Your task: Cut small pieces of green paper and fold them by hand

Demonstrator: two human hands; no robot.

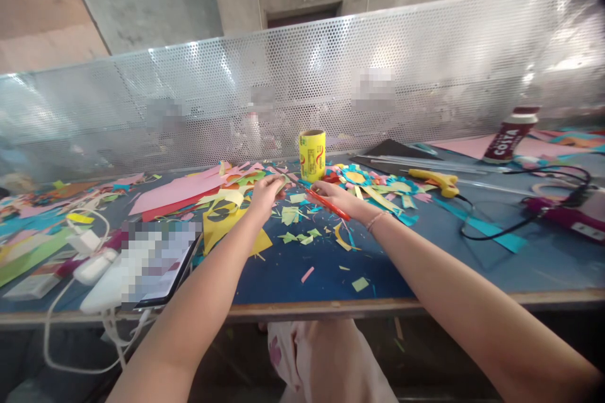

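Observation:
Both my arms reach over a blue table. My right hand (334, 194) is closed on red-handled scissors (333, 204), whose blades point left toward my other hand. My left hand (270, 192) has its fingers pinched together at a small piece too small to make out. Behind the hands stands a yellow cardboard tube (312, 156). Between and below them lie pale green paper scraps (290, 215), with yellow paper (220, 227) beside my left forearm.
Pink paper (177, 192), a tablet (167, 264) and white cables are on the left. Toward the right are a yellow glue gun (435, 181), its black cord, a Costa bottle (510, 136) and clear sticks. A perforated metal screen (293, 94) stands behind.

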